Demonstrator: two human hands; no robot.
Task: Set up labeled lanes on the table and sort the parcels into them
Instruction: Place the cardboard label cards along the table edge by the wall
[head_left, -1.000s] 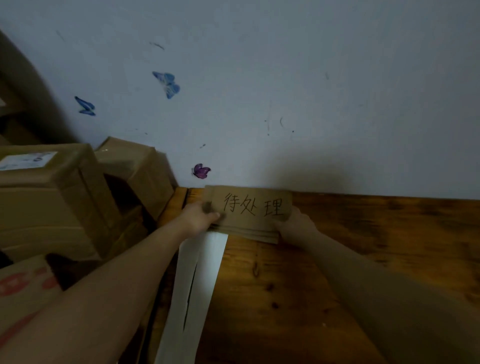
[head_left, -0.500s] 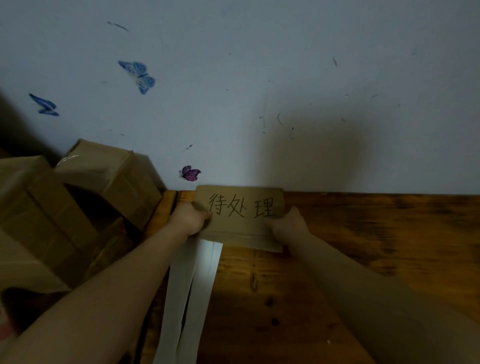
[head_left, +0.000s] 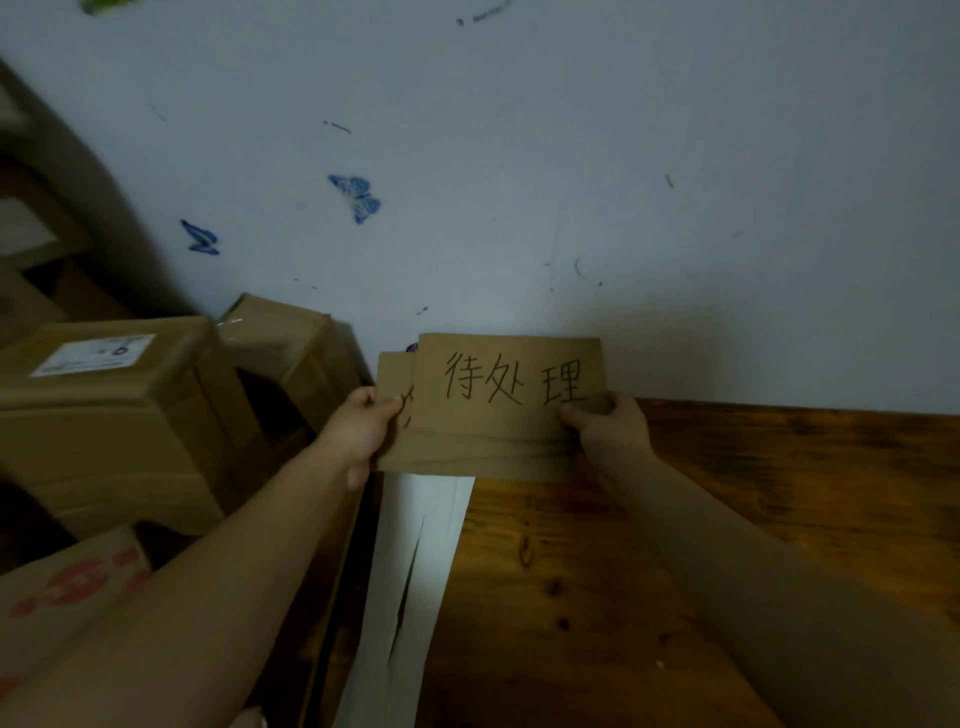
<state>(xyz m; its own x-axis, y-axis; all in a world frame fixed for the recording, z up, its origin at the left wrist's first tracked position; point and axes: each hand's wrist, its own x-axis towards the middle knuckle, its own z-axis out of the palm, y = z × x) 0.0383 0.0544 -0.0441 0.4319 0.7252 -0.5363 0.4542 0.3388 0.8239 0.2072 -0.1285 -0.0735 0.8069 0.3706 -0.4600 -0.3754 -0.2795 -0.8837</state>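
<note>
My left hand (head_left: 363, 426) and right hand (head_left: 608, 426) hold a small stack of cardboard label cards above the far left corner of the wooden table (head_left: 779, 493), close to the pale wall (head_left: 571, 156). The front card (head_left: 509, 384), marked by hand with three dark characters, stands nearly upright with its face toward me. My right grip pinches its lower right corner, thumb on the face and fingers behind. A second card (head_left: 395, 374) sits behind it and shows past its left edge; a fragment of dark writing shows there. My left grip pinches the left edge of the stack, thumb pressed on the front of this rear card. Further cardboard shows below the front card, along the bottom of the stack (head_left: 467, 457); how many cards it contains cannot be told.

Below the cards, a white paper strip (head_left: 410, 571) with a long dark slit lies along the table's left edge and runs toward me. To the left of the table stand the parcels: a large brown box with a white shipping label (head_left: 104, 415), a smaller brown box (head_left: 280, 338) behind it against the wall, and a carton with red print (head_left: 67, 587) nearest to me. Two blue butterfly stickers (head_left: 358, 197) (head_left: 200, 239) are fixed to the wall above the boxes.
</note>
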